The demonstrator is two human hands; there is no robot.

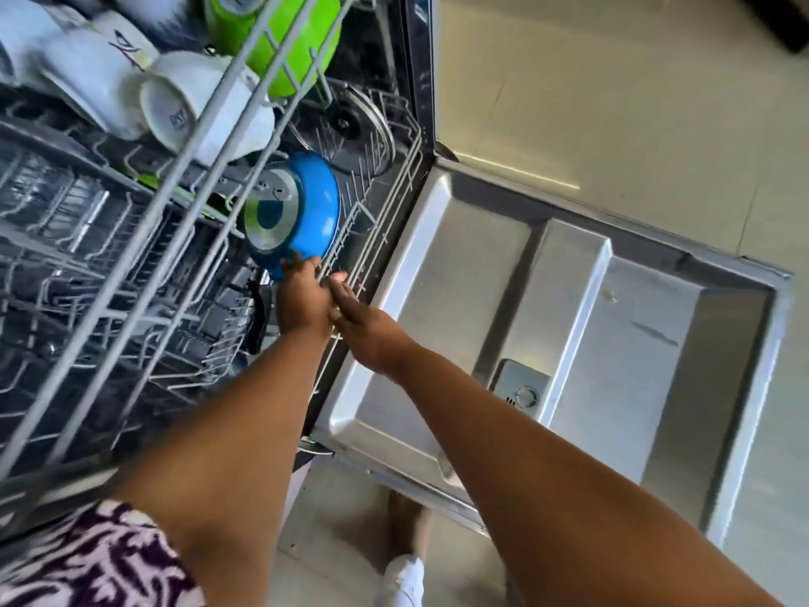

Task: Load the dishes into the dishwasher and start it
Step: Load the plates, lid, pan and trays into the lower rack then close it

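Here the left hand (304, 300) holds the blue pan (292, 214) by its near rim, pan tilted on edge beyond it, while the right hand (363, 326) lies flat-fingered alongside, holding nothing.

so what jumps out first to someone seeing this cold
The blue pan stands on edge in the lower rack, and the left hand holds its lower rim. Above it, white mugs and a green pot crowd the upper rack.
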